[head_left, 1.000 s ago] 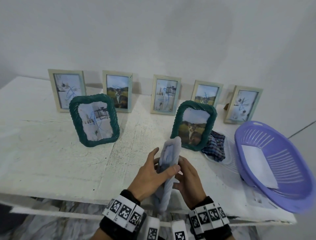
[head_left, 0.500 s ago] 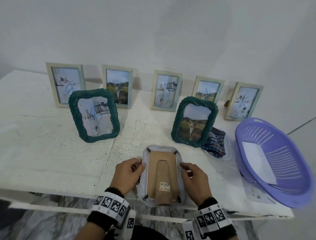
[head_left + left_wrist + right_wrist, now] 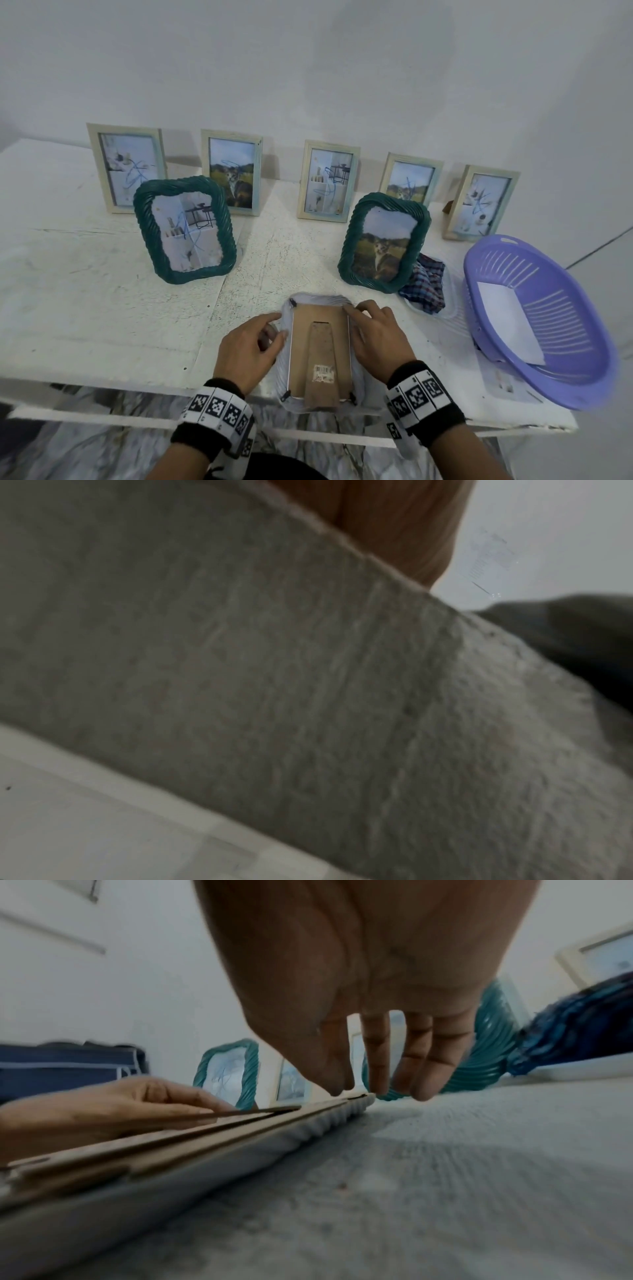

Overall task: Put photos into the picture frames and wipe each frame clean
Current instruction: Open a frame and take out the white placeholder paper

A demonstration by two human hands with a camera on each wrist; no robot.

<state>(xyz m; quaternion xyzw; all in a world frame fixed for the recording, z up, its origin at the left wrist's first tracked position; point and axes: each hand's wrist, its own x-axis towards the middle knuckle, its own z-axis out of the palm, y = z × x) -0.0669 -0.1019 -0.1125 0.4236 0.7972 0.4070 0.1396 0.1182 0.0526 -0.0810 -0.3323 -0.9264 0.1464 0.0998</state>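
A pale ribbed picture frame (image 3: 320, 353) lies face down at the table's front edge, its brown backing and folded stand facing up. My left hand (image 3: 253, 346) sits at its left rim, thumb and curled fingers pinching that edge. My right hand (image 3: 373, 335) reaches over the right side with straight fingers, and the fingertips (image 3: 377, 1085) touch the backing's far right corner. In the right wrist view the frame (image 3: 205, 1139) runs edge-on, with the left hand (image 3: 103, 1110) beyond it. A white sheet (image 3: 507, 318) lies in the purple basket (image 3: 575, 308).
Two green wicker frames (image 3: 185, 229) (image 3: 383, 240) stand upright mid-table with photos in them. Several pale wooden frames line the wall behind. A checked cloth (image 3: 426, 284) lies on a clear tray right of the hands. The left wrist view shows only the table edge (image 3: 308, 696).
The frame was held upright on edge between both hands, then laid face down. Since then my right fingers have moved up to its far right corner.
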